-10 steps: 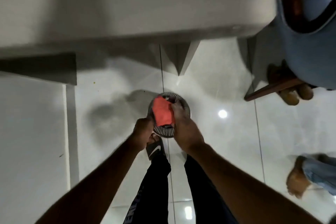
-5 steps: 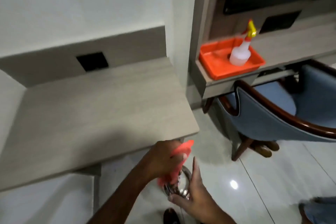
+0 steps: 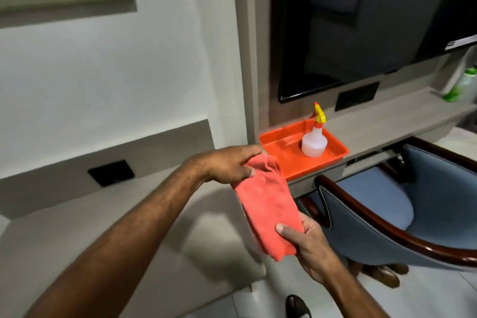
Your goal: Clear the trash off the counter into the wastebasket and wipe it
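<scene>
A folded pink-red cloth (image 3: 265, 212) is stretched between both hands above the right end of the pale wood counter (image 3: 111, 237). My left hand (image 3: 229, 165) pinches its upper end. My right hand (image 3: 304, 242) grips its lower end from below. An orange tray (image 3: 286, 160) sits on the higher shelf to the right, and a white spray bottle (image 3: 315, 142) with a yellow nozzle stands in it. The wastebasket shows only as a dark sliver (image 3: 296, 304) at the bottom edge.
A blue chair with a dark wood arm (image 3: 402, 214) stands at the right under the shelf. A black screen (image 3: 361, 20) hangs above the tray. A black socket plate (image 3: 111, 173) is set in the counter's back panel. A green bottle (image 3: 462, 85) stands far right.
The view has swung up from the wastebasket on the floor to the counter. The cloth has risen with my hands, and my right hand has now taken hold of its lower end.
</scene>
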A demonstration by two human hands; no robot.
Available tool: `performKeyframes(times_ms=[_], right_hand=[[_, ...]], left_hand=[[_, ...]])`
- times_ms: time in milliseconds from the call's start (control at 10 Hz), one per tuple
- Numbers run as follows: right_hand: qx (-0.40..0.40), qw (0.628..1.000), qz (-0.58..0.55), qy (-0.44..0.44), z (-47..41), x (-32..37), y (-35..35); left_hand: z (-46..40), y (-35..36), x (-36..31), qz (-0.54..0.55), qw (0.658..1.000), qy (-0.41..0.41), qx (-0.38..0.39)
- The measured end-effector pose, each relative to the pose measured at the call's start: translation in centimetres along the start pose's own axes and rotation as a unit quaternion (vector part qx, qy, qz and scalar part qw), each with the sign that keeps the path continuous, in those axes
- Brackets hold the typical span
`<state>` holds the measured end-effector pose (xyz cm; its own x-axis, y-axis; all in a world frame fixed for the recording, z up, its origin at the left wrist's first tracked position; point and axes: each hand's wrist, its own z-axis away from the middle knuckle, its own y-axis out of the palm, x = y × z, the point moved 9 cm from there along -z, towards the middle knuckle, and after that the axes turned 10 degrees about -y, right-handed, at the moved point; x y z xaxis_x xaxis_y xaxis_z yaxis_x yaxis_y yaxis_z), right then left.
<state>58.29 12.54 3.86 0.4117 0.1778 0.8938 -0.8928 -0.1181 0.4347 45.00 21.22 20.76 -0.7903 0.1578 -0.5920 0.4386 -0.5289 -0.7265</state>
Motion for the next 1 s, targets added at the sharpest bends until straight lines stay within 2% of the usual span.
performKeyframes(times_ms=[100,200,300,400,500,600,700,800,900,1000], right_hand=[[-0.074,0.997,0.008,-0.009,-5.4,2.0,-4.5],[-0.143,0.989,0.039,-0.011,-11.2,2.7,-9.1],[-0.192,0.975,0.107,-0.036,-16.4,3.9,-12.4],[-0.172,0.953,0.239,-0.067,-21.3,5.4,-13.5],[-0.097,0.917,0.381,-0.068,-26.1,5.2,-12.9],[-0.085,0.889,0.450,-0.002,-29.2,4.1,-12.5],[-0.056,0.863,0.502,0.030,-31.2,2.6,-11.7],[0.053,0.778,0.623,0.061,-31.9,0.7,-10.6],[0.109,0.697,0.702,0.097,-31.6,-0.6,-10.5],[0.053,0.638,0.759,0.120,-30.7,0.5,-10.1]], left_hand=[[-8.7,-1.8,1.0,-0.057,0.996,-0.044,-0.060],[-17.0,-3.2,1.6,-0.068,0.986,-0.051,-0.144],[-23.3,-3.4,2.1,-0.093,0.976,-0.014,-0.195],[-28.6,-2.4,4.1,-0.104,0.978,-0.014,-0.181],[-32.5,-1.2,6.6,-0.127,0.978,-0.046,-0.158],[-34.7,0.4,9.1,-0.173,0.973,-0.097,-0.115],[-35.3,2.2,9.7,-0.181,0.977,-0.079,-0.077],[-34.0,2.5,9.7,-0.223,0.967,-0.087,-0.091],[-30.3,2.2,8.6,-0.311,0.937,0.004,-0.161],[-23.8,0.2,8.2,-0.366,0.908,0.026,-0.202]])
